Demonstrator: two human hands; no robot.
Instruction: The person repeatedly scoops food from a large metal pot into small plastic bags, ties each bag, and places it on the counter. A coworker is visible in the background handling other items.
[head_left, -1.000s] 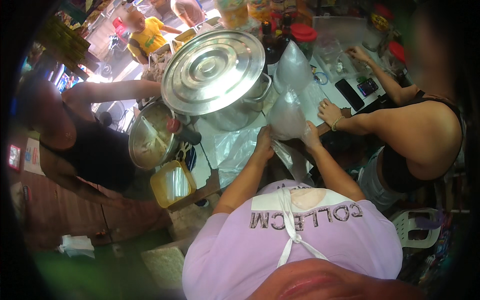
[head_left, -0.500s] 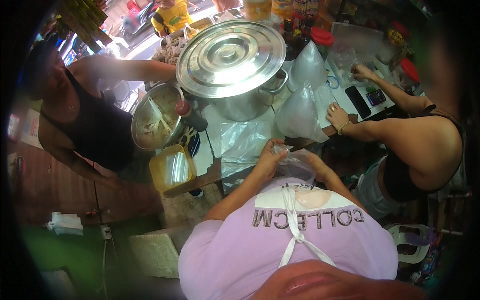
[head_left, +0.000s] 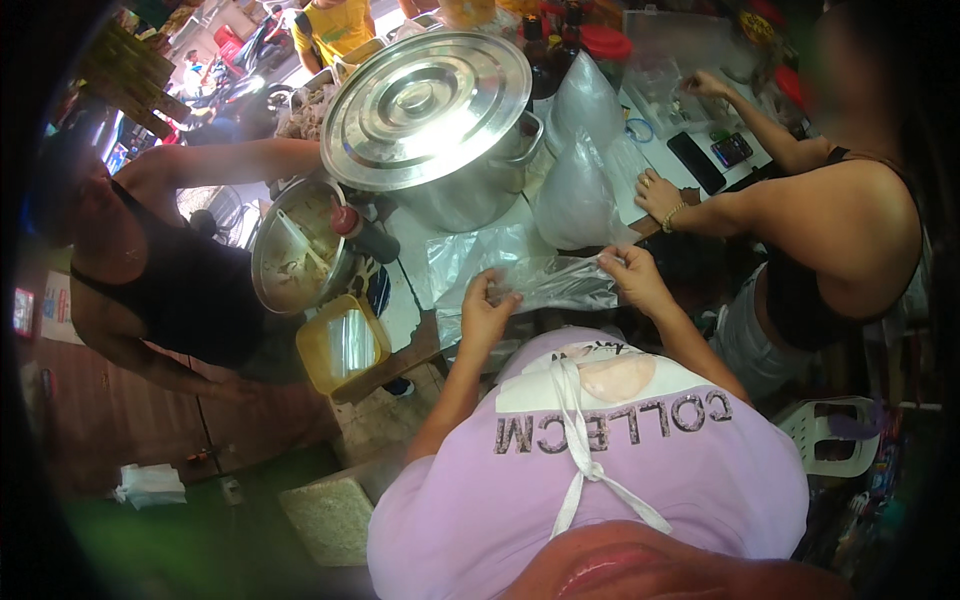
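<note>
A clear plastic bag point(head_left: 556, 282) is stretched sideways between my two hands, just over the front edge of the table. My left hand point(head_left: 488, 310) pinches one end of it. The other end is gripped between the thumb and fingers of my right hand point(head_left: 636, 277). Flat plastic bags point(head_left: 455, 258) lie on the table just beyond my left hand. Past my right hand stand two puffed-out, pointed plastic bags, the nearer plastic bag point(head_left: 575, 200) almost touching my fingers.
A big lidded steel pot point(head_left: 460, 190) stands ahead. To its left are a mixing bowl point(head_left: 290, 265), a red-capped bottle point(head_left: 365, 238) and a yellow tub point(head_left: 312, 350). One person reaches in from the left; at right another rests a hand point(head_left: 657, 197) near a phone point(head_left: 696, 163).
My hands have moved apart, and the bag that was bunched between them is now pulled out wide. The whole view has shifted slightly.
</note>
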